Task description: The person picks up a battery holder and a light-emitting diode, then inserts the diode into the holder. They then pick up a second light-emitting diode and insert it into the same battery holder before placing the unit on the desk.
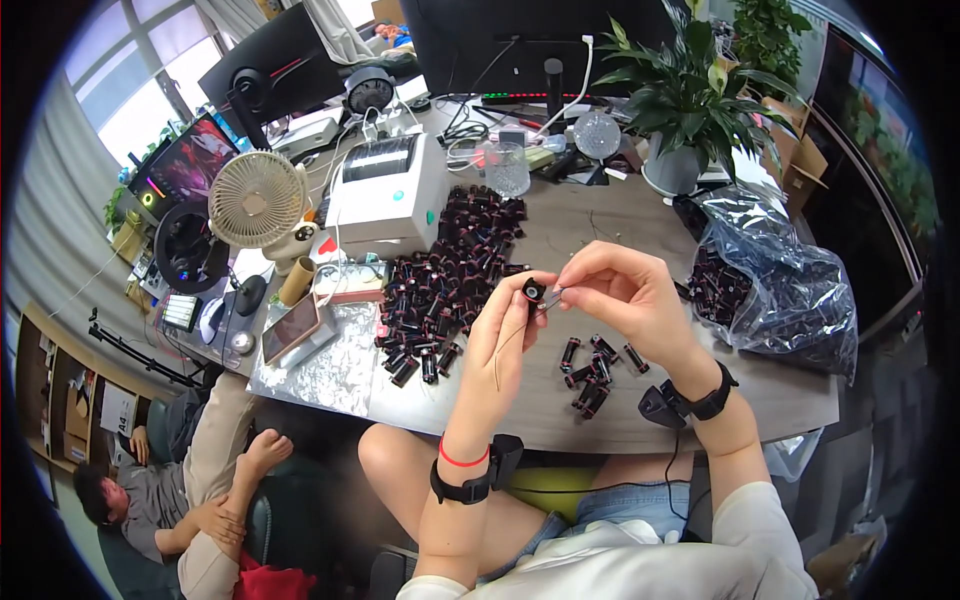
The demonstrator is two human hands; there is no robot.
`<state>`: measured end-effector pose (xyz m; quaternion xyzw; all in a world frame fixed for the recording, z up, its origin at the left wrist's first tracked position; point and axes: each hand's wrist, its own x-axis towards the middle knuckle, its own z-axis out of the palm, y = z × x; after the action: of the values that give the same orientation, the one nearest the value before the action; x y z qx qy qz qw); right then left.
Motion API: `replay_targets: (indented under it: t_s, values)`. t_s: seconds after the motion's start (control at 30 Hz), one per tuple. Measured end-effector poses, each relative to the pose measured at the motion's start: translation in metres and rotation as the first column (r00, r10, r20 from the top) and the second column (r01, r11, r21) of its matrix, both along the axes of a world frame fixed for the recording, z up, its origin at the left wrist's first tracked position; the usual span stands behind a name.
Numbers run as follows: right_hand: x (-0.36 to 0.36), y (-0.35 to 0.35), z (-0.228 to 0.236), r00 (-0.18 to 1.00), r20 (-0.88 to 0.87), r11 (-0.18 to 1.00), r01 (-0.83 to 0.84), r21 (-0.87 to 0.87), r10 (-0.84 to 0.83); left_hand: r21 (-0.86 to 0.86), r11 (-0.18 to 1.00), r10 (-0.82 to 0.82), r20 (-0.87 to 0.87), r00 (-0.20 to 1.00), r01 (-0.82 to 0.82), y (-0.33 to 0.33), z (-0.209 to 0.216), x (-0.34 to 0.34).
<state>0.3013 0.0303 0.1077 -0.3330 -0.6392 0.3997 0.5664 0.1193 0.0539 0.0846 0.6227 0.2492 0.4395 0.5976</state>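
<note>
**Fine handwork above the desk (pixel 520 412)**

The desk is the biggest thing I have from here, grey-brown and spread across the middle of my view. Next in size, a clear plastic bag (pixel 785 295) slumps at its right end, with black cylinders bunched in its left part. Behind the bag I see a leafy plant (pixel 690 110) in a pale pot. A broad heap (pixel 440 270) of small black-and-red cylinders covers the desk left of centre, in front of a boxy white machine (pixel 375 215). A beige fan (pixel 258 200) stands just left of that machine.

Then come the hands, raised over the desk and nearly touching. I read the right hand (pixel 628 300) as a narrow grip, thumb and forefinger pinched on a thin strand (pixel 553 298). The left hand (pixel 508 325) has its grip closed around a black cylinder (pixel 534 290), one end turned up toward me. Below the right hand, a small loose group (pixel 592 372) of similar cylinders lies apart from the heap. Smallest of all, a fine brown wire (pixel 507 345) trails across the left hand.
</note>
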Motion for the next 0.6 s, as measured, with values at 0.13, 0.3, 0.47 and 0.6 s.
replay_targets:
  t_s: [0.13,0.3,0.47,0.6]
  values:
    - [-0.005,-0.003,-0.001,0.989,-0.146,1.000,-0.001,-0.028,-0.004,0.153,0.974,0.177,-0.051,0.983,-0.167,-0.005,0.005,0.011]
    - [-0.002,-0.007,0.004,0.985,-0.171,0.987,-0.046,-0.151,0.020,0.241,0.933,0.271,0.017,0.962,-0.267,-0.004,0.000,0.014]
    - [-0.005,-0.018,0.006,0.997,-0.077,0.995,0.000,-0.104,-0.008,0.457,0.848,0.351,-0.100,0.931,-0.270,-0.003,0.000,0.009]
    - [-0.008,-0.021,0.006,0.981,0.126,0.983,0.130,0.132,-0.147,0.324,0.925,0.235,-0.076,0.969,-0.199,-0.013,0.007,0.008]
